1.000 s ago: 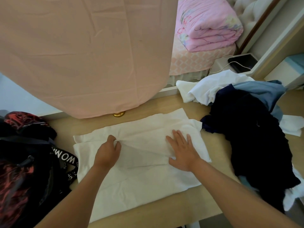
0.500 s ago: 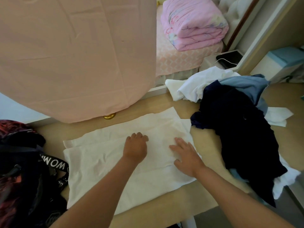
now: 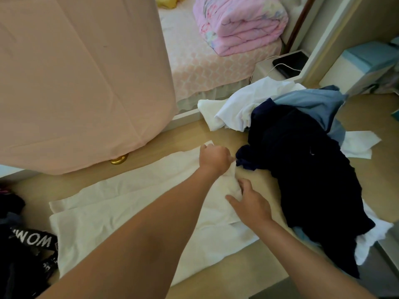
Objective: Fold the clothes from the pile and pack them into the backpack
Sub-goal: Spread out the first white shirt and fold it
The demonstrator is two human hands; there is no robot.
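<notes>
A white garment [image 3: 121,208] lies spread flat on the light wooden table [image 3: 248,277]. My left hand [image 3: 213,158] grips its far right corner with curled fingers. Just nearer, my right hand [image 3: 250,203] pinches the bunched right edge of the same garment. To the right lies the pile of clothes: a dark navy piece [image 3: 306,173] on top, a light blue one [image 3: 311,104] and white ones [image 3: 244,104] behind it. The black backpack [image 3: 23,244] with a lettered strap sits at the lower left, partly cut off by the frame.
A pink cloth-covered shape [image 3: 75,78] hangs over the table's far left, with a brass knob [image 3: 118,159] under it. Behind are a bed with a folded pink quilt [image 3: 239,22], a nightstand with a dark device [image 3: 289,63], and a blue-lidded box [image 3: 362,61].
My left hand slid from the garment's middle to its far right corner and closed on it. My right hand went from lying flat to pinching the right edge. The view shifted right.
</notes>
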